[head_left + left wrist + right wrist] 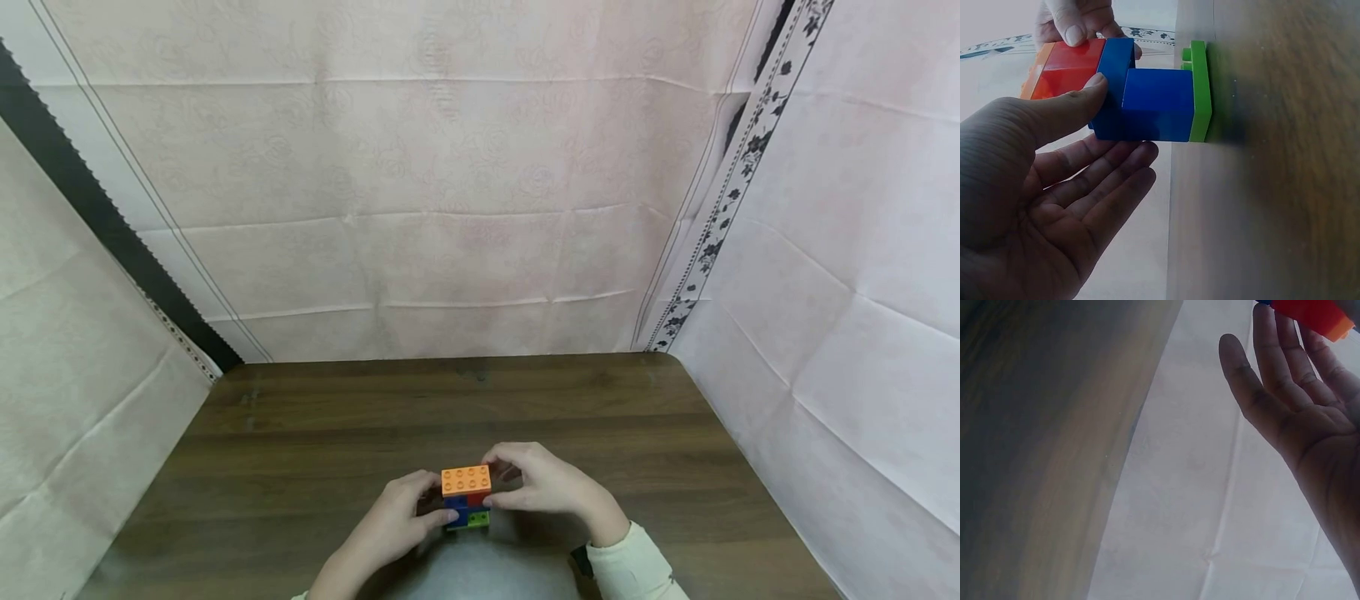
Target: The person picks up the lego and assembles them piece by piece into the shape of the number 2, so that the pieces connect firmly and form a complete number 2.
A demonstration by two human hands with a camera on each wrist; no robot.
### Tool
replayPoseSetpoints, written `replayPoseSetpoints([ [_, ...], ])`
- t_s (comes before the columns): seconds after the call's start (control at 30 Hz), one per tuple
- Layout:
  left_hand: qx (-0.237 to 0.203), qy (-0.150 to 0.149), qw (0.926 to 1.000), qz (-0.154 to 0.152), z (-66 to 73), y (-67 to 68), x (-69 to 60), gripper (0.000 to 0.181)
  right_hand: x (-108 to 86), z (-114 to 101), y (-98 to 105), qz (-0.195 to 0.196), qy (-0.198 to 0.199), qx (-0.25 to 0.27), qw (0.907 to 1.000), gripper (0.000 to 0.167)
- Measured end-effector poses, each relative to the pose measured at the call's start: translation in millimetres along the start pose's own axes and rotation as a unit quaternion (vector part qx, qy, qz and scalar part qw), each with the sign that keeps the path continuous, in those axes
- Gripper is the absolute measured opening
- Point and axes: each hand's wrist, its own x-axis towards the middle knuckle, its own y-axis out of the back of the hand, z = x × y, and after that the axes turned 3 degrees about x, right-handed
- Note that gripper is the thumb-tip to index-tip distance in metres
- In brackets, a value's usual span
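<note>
A stack of toy building bricks stands upright between the two hands, low in the head view. On top lies an orange studded brick (466,481). Below it come a red brick (1072,65), a dark blue brick (1113,94), a brighter blue brick (1159,103) and a thin green plate (1201,94) at the bottom. My left hand (393,517) grips the stack from the left, thumb on the dark blue brick, fingers behind. From the right, my right hand (543,483) holds it, thumb against the red brick. Whether the green plate touches the table cannot be told.
The brown wooden table (337,417) spreads around the hands. Pale creased cloth (450,167) hangs behind it, with more cloth at the left and right sides. A flowered border (720,217) runs along the right corner.
</note>
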Motion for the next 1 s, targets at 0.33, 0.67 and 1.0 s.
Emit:
replayPoseSetpoints([
  [0.33, 0.007, -0.001, 0.9999, 0.008, 3.3, -0.4, 1.7, 0.034, -0.5, 6.6, -1.0, 0.005, -0.011, 0.012, 0.9999, 0.032],
  [0.67, -0.026, 0.006, 0.9996, 0.0, 0.4, -0.1, 12.6, 0.03, 1.4, 14.3, 0.2, 0.04, -0.042, 0.035, 0.9977, 0.04],
  [1.0, -0.07, 0.056, 0.996, -0.008, -9.9, -5.5, 27.4, 0.03, 11.8, 28.4, -5.7, 0.06, -0.128, 0.033, 0.9894, 0.046],
])
